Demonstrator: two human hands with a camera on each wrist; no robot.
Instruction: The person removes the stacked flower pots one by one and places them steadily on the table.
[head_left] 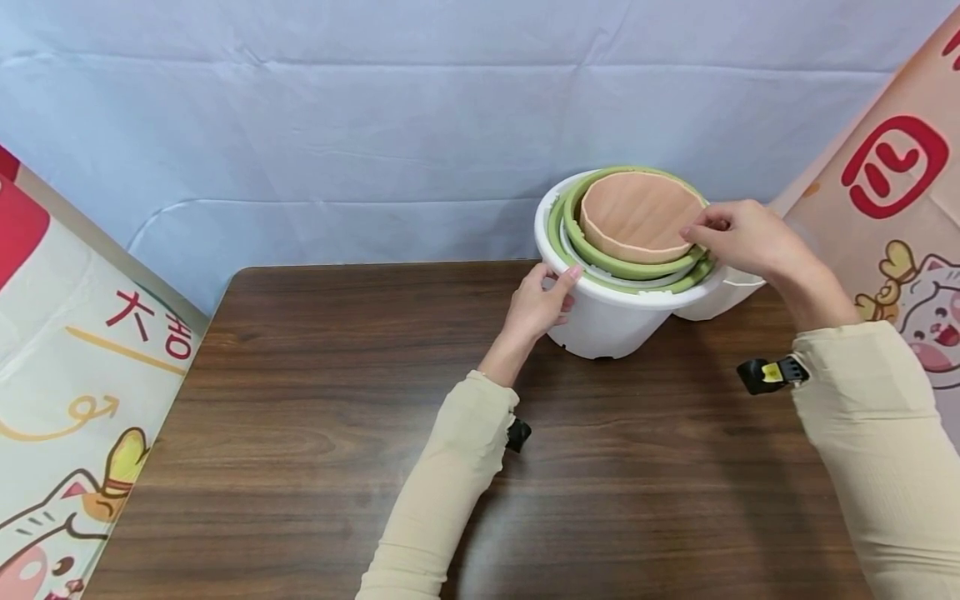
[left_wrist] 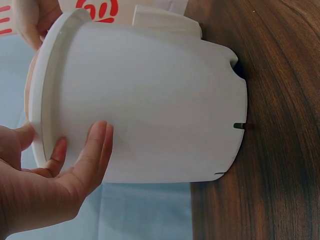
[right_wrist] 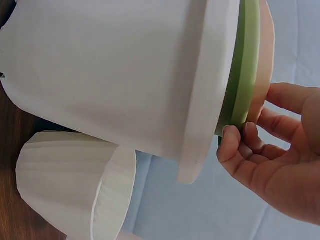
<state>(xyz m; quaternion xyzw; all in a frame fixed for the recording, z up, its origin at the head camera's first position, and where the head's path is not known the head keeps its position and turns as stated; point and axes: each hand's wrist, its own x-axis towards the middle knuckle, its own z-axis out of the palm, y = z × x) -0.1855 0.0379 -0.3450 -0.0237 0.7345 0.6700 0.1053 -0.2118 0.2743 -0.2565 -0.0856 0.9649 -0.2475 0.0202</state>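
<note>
A large white plant pot (head_left: 607, 325) stands upright on the table, with green and white pots nested inside it. Innermost is a peach-coloured pot (head_left: 641, 212) with a faceted rim; a green pot's rim (right_wrist: 245, 65) surrounds it. My left hand (head_left: 534, 304) grips the front left of the white pot's rim, thumb on top and fingers against the outer wall (left_wrist: 135, 100). At the right side, my right hand (head_left: 750, 237) pinches the peach pot's rim between thumb and fingers. In the right wrist view its other fingers curl beside the green rim.
A smaller white pot (right_wrist: 65, 175) with a ribbed wall lies on its side right of the stack, partly hidden in the head view. Pale blue cloth (head_left: 375, 150) hangs behind the brown wooden table (head_left: 337, 417). Printed cloths hang at left (head_left: 90, 350) and right (head_left: 900, 217).
</note>
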